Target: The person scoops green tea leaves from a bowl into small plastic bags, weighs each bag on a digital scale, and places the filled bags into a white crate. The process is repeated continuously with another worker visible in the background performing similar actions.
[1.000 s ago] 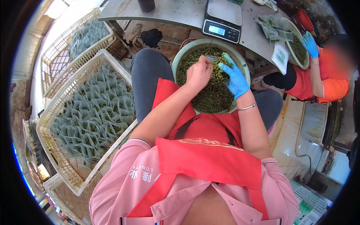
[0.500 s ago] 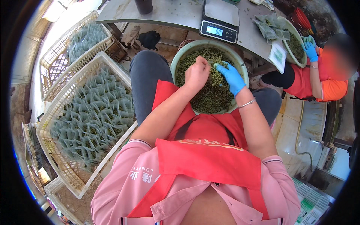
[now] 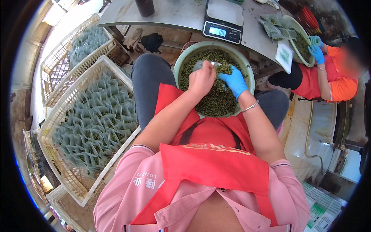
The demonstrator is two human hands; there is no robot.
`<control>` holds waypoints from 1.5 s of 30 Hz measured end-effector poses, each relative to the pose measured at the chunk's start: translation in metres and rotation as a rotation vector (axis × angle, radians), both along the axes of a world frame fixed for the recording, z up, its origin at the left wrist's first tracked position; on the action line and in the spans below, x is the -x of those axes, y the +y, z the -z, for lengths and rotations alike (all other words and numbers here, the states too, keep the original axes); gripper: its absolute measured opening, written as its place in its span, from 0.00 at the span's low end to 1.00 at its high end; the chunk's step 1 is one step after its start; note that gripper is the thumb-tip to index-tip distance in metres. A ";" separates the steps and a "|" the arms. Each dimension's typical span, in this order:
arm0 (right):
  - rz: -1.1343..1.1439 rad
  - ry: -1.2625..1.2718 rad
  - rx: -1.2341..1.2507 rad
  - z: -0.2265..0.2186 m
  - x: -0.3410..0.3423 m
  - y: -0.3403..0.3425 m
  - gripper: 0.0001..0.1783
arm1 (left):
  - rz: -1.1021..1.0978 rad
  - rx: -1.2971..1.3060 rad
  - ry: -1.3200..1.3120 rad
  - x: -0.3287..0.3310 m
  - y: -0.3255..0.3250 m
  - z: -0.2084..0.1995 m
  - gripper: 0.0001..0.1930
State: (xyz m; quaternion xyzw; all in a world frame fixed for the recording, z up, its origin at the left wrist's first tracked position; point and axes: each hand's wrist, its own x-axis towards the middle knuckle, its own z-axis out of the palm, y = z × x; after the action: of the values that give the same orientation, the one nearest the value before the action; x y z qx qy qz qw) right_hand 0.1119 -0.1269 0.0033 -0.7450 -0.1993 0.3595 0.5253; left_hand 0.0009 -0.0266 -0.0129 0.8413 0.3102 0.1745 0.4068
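Between my knees stands a pale green basin (image 3: 178, 63) filled with small green peppercorns (image 3: 214, 101). My left hand (image 3: 203, 78), bare, is closed in a pinch on a clear plastic bag (image 3: 198, 65) above the basin's middle. A whitish edge of the bag shows past my fingertips. Close beside it, my right hand (image 3: 235, 82) in a blue glove is curled, palm down, around some peppercorns at the heap's surface. Its fingertips are partly hidden among them.
A scale (image 3: 223, 25) sits on the metal table (image 3: 174, 17) ahead, near a dark cup (image 3: 145, 7). Crates (image 3: 112, 63) of filled bags (image 3: 96, 120) stand at left. At right, a co-worker in blue gloves (image 3: 317, 52) handles another basin (image 3: 306, 58) beside several bags (image 3: 275, 27).
The clear bag now shows at my left hand, which has turned slightly. My right hand has lowered a little and its fingers have curled closer to the peppercorns.
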 end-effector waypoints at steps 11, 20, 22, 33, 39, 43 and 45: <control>-0.152 0.130 -0.185 -0.009 -0.010 -0.016 0.21 | -0.050 0.269 -0.098 -0.002 0.007 0.007 0.08; -0.157 0.210 -0.004 -0.009 -0.008 -0.006 0.19 | -0.010 -0.004 -0.143 0.001 0.001 0.013 0.09; -0.167 0.084 0.098 0.008 -0.015 -0.005 0.16 | 0.027 -0.040 -0.119 0.002 -0.002 0.008 0.09; -0.271 0.499 0.008 -0.038 -0.025 -0.020 0.28 | -0.016 0.129 -0.124 0.001 0.007 0.016 0.10; -0.271 0.292 0.100 -0.022 -0.019 -0.008 0.20 | 0.011 0.234 -0.140 0.005 0.003 0.009 0.10; -0.207 0.195 0.120 -0.006 -0.008 -0.002 0.16 | 0.038 -0.011 -0.149 0.009 0.002 0.013 0.10; -0.163 0.055 0.136 0.000 0.000 0.003 0.14 | 0.061 -0.090 -0.115 0.009 0.003 0.016 0.11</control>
State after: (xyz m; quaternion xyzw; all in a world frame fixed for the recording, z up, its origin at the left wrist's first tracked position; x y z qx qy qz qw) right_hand 0.1121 -0.1238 0.0036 -0.7503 -0.2198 0.4340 0.4477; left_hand -0.0078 -0.0236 -0.0285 0.8566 0.2522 0.2237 0.3907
